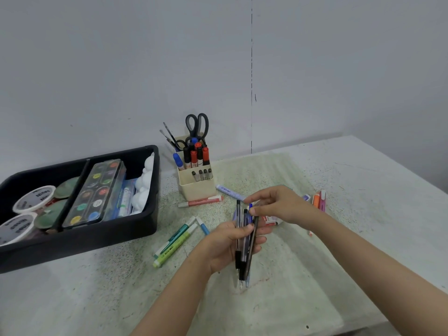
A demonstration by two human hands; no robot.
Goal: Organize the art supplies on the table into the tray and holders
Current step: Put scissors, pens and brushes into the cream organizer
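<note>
My left hand [224, 248] grips a bundle of several pens [243, 258], held upright above the table's middle. My right hand [278, 204] pinches the top of a blue pen [250, 206] in that bundle. A cream holder [196, 185] behind them carries markers, scissors [197, 124] and brushes. The black tray [80, 236] at the left holds a watercolour palette [97, 192], paint tubs [34, 198] and a white figure [143, 187]. Loose highlighters lie around: green ones [173, 241], a blue one [203, 225], a red one [201, 201], a lilac one [230, 192] and orange and pink ones [319, 200].
A red and white eraser [271, 220] lies under my right wrist. The table [363, 190] ends at the right and near edges. A grey wall stands close behind the holder and tray.
</note>
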